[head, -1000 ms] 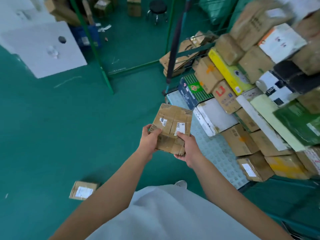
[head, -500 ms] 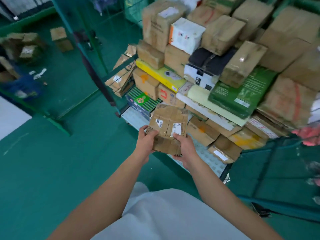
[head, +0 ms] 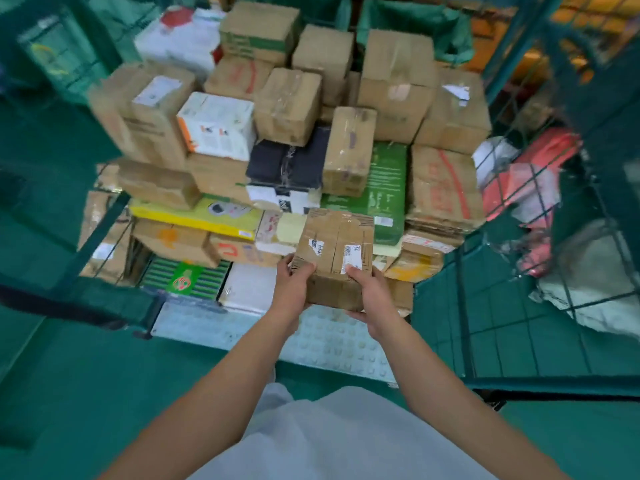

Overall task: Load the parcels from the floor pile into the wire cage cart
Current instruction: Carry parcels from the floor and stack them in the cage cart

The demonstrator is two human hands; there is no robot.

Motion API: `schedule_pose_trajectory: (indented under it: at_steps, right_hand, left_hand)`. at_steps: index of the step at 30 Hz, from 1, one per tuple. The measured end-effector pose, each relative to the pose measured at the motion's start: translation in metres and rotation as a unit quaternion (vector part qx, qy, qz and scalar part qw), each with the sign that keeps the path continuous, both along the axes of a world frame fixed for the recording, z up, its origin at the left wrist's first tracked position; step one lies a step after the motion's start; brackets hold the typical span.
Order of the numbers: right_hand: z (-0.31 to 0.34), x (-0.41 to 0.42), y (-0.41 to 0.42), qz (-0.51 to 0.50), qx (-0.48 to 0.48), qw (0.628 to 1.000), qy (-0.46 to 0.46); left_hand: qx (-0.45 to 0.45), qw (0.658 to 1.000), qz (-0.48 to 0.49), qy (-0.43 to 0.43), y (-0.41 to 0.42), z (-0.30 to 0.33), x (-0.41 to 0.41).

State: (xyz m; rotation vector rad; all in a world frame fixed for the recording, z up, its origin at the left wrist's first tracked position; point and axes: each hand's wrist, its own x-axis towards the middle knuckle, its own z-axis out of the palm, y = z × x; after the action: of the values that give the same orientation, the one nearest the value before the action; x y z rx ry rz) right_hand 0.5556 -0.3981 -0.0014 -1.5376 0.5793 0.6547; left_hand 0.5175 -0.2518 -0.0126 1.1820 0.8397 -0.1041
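Both hands hold 1 taped cardboard parcel (head: 334,252) out in front of the chest. Left hand (head: 293,284) grips its lower left corner, thumb on top; right hand (head: 372,297) grips the lower right edge, thumb on the white label, fingers curled underneath. The parcel is off the floor, over the front lip of the wire cage cart (head: 485,313), not yet set down.

Versus 0.5 s ago: the view has swung from an angled look to facing the cart's open front square on, and the stack (head: 287,140) now fills the upper frame. The grip is the same, both thumbs in the same spots. The parcel now overlaps the green box (head: 384,188) and the pale flat box (head: 287,225) in view; 1.0 s ago it was over bare green floor, left of the cart.

Edges and room: the cart's studded floor plate (head: 322,337) shows bare along the front, just below the held parcel. The stack rises in several layers behind it; the lowest front row is a striped green box (head: 183,277) and a white box (head: 247,287). The right mesh wall runs just beside the right hand's side. A dark bar (head: 69,301) crosses the left front corner. A neighbouring cage on the right holds red and white bags (head: 530,181). Green floor (head: 69,393) lies open below left. Upper stack edges are blurred.
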Motion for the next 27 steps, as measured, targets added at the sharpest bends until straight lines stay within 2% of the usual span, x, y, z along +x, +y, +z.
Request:
schedule_pose_trajectory:
  at_steps: [4, 12, 19, 23, 27]
  right_hand:
    - [0.010, 0.028, 0.007, -0.096, -0.007, 0.995, -0.021]
    - [0.010, 0.043, 0.003, -0.250, -0.029, 0.967, -0.034]
    - [0.010, 0.086, -0.026, -0.264, -0.085, 0.957, -0.088]
    - [0.005, 0.130, -0.046, -0.227, -0.133, 0.959, -0.105]
    - [0.005, 0.183, -0.063, -0.174, -0.103, 0.975, -0.097]
  left_hand:
    - [-0.008, 0.997, -0.068, -0.025, 0.009, 0.002, 0.050]
    - [-0.013, 0.981, -0.195, -0.007, -0.003, -0.006, 0.108]
    - [0.021, 0.965, -0.260, -0.009, -0.028, -0.002, 0.156]
    - [0.059, 0.966, -0.253, -0.013, -0.045, 0.006, 0.188]
    - [0.105, 0.970, -0.218, 0.003, -0.062, 0.016, 0.219]
